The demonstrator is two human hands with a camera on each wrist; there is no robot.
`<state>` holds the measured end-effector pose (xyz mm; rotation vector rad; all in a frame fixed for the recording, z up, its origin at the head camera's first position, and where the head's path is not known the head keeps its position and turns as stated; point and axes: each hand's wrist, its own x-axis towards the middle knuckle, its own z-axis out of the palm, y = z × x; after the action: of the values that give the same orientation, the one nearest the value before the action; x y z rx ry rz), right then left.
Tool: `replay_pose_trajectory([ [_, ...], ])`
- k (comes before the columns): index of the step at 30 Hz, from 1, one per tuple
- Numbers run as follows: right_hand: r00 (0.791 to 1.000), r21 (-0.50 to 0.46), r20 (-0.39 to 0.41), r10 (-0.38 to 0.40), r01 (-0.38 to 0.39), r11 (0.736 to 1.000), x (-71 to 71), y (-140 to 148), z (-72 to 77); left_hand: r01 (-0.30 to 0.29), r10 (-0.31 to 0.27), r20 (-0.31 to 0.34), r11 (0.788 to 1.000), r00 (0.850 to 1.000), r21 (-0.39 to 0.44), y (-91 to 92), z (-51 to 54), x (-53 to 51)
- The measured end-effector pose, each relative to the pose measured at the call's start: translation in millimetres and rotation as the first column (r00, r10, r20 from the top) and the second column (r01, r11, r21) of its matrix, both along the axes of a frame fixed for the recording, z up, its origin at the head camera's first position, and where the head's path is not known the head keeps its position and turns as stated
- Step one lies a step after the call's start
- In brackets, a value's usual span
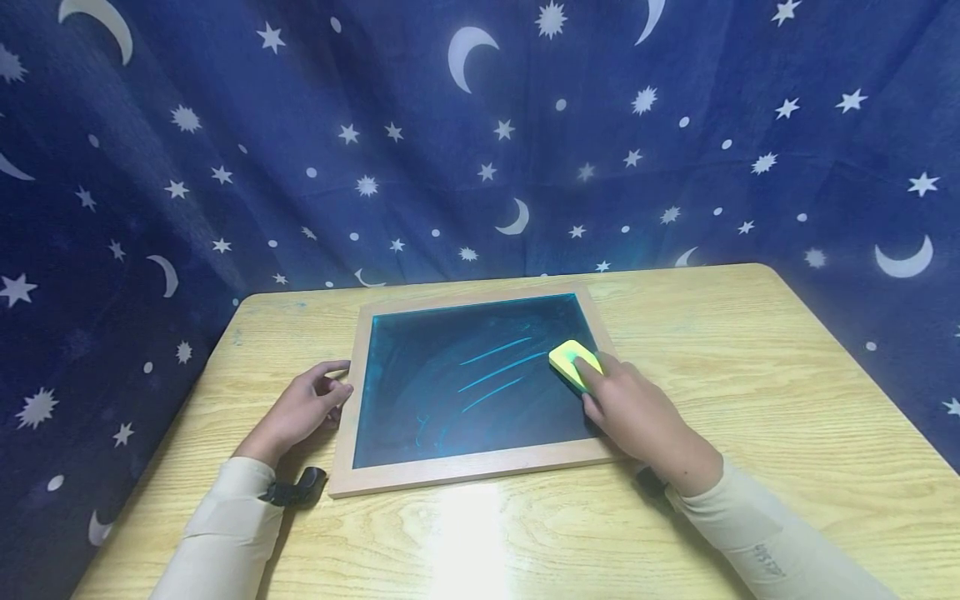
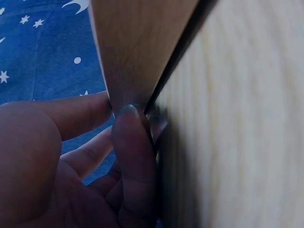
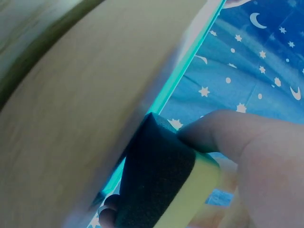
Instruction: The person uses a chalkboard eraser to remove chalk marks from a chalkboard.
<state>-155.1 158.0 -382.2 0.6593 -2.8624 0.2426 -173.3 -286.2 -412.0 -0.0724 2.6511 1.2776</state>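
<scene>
A small chalkboard [image 1: 420,375] with a light wood frame [image 1: 465,473] lies flat on the table. Three blue chalk strokes cross its middle, and fainter marks show at lower left. My left hand [image 1: 303,410] pinches the frame's left edge; in the left wrist view, fingertips meet the frame's side [image 2: 137,47]. At the board's right part, my right hand [image 1: 637,408] grips a yellow eraser [image 1: 567,354], whose dark underside [image 3: 154,175] faces the board in the right wrist view. The eraser sits just right of the strokes' ends.
The wooden table [image 1: 750,358] extends on both sides of the board. A dark blue curtain [image 1: 420,208] with moons and stars hangs behind the table and along its left side. A black wrist strap piece [image 1: 300,487] juts beside the left wrist.
</scene>
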Motion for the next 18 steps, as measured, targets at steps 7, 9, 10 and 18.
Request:
replay_pose_trajectory([
  [7,1.0,0.027,-0.01,0.018,-0.017,0.999,2.9,-7,-0.4,0.001,-0.001,0.0,1.0,1.0,-0.003,0.2,0.4,0.9],
  [9,0.999,0.03,-0.017,0.039,-0.039,0.999,3.4,-9,-1.5,0.004,-0.004,-0.002,1.0,1.0,-0.002,-0.2,0.3,0.8],
  [10,0.999,0.03,-0.019,0.047,-0.047,0.998,3.7,-11,-2.1,0.005,-0.005,-0.003,1.0,1.0,-0.001,-0.4,0.2,0.7],
  [18,0.995,0.057,-0.003,0.1,-0.1,0.993,10.4,-25,-3.5,0.009,-0.009,-0.007,1.0,1.0,0.0,-0.6,-0.2,1.0],
])
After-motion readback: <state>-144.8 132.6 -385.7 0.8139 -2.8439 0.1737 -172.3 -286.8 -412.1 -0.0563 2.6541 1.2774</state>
